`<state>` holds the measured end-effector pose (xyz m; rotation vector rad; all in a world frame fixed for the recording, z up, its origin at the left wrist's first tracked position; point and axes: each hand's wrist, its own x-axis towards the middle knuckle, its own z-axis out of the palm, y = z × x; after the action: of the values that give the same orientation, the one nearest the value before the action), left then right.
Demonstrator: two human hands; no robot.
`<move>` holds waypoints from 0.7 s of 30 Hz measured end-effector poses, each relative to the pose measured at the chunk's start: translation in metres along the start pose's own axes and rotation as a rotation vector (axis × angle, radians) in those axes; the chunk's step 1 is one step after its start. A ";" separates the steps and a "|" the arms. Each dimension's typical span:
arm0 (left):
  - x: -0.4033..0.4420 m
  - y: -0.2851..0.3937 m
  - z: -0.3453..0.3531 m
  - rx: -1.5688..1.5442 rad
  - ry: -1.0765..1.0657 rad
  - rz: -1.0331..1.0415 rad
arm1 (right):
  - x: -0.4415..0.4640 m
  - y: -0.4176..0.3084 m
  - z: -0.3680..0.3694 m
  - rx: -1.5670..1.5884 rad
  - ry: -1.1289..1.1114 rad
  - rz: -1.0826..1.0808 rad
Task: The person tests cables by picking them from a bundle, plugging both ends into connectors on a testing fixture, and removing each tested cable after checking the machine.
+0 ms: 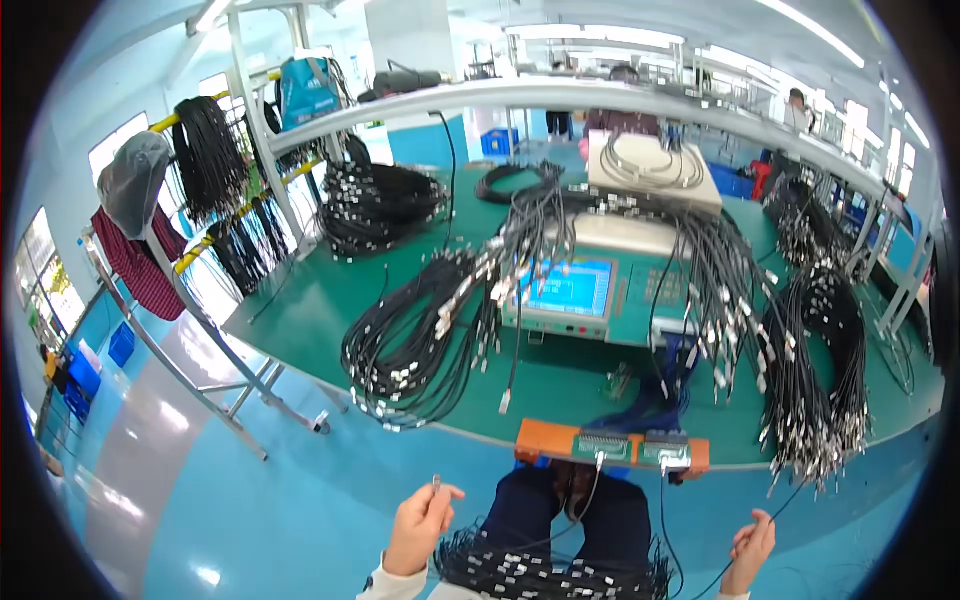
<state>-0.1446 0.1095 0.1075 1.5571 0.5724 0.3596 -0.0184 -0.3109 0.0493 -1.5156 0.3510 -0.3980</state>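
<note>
Black cables (520, 574) with white tags are piled across the person's lap, below the front edge of the green surface (285, 305). A small connector (436, 483) is pinched between thumb and index finger of the left hand (415, 528), the gap between them closed down onto it. A thin dark cable (790, 502) is gripped in the curled fingers of the right hand (752, 552); whether it leads to that connector cannot be told. At the surface's front edge, an orange block (545, 437) is fixed, with two leads (597, 485) plugged into it. Behind it, a tester (640, 290) with a lit screen is flanked by cable bundles (400, 345).
</note>
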 end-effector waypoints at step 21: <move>0.006 -0.007 0.075 0.470 -0.155 0.354 | -0.014 -0.015 0.025 -0.301 -0.312 -0.006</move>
<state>-0.0987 0.0506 0.0943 2.1286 0.2647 0.3831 -0.0201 -0.2824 0.0644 -1.8423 0.1641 -0.1100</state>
